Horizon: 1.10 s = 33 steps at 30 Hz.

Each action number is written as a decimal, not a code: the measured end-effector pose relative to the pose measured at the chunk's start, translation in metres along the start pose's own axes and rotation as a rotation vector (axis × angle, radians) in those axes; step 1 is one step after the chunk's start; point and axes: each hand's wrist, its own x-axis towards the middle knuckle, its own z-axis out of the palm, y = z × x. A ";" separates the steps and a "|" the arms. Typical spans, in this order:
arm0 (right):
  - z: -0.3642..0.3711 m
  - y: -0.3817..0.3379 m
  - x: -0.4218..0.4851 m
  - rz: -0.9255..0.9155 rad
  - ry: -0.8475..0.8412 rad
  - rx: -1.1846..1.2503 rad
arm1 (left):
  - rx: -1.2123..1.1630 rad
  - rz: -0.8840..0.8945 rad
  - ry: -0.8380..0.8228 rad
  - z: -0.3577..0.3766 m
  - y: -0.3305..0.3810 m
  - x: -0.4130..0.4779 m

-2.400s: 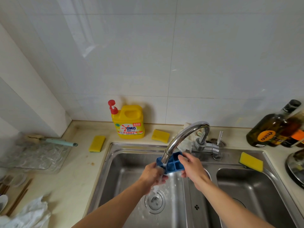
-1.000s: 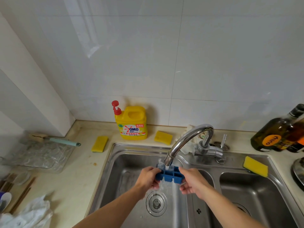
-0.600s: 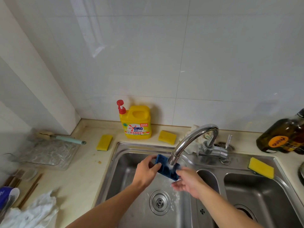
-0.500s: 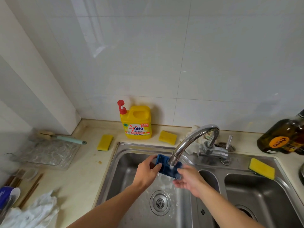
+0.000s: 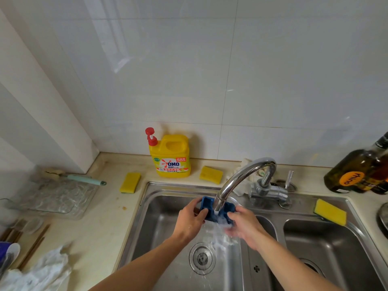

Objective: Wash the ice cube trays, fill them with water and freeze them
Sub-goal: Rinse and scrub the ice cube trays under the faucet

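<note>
Blue ice tray (image 5: 206, 207) sitting under running faucet (image 5: 239, 181), over left sink basin (image 5: 159, 223); left hand (image 5: 192, 220) & right hand (image 5: 244, 225) fingers both gripping its ends.

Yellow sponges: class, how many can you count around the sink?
3: one yellow sponge left of the yellow detergent jug, one right of it, one on the steel sink's right rim.

wall (image 5: 210, 70): white glossy tiles, light reflected upper left | countertop (image 5: 94, 227): beige, set in corner | sink (image 5: 159, 206): steel, double basin
</note>
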 end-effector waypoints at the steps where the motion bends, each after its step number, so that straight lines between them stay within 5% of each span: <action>1: 0.001 0.000 0.000 -0.007 -0.002 -0.006 | -0.004 0.001 0.009 -0.001 0.001 0.000; 14: -0.002 -0.006 -0.001 -0.036 -0.020 -0.018 | 0.015 -0.016 0.003 -0.002 -0.002 -0.002; 33: 0.015 -0.014 -0.006 -0.042 -0.156 -0.049 | -0.085 0.042 0.214 -0.012 -0.008 0.003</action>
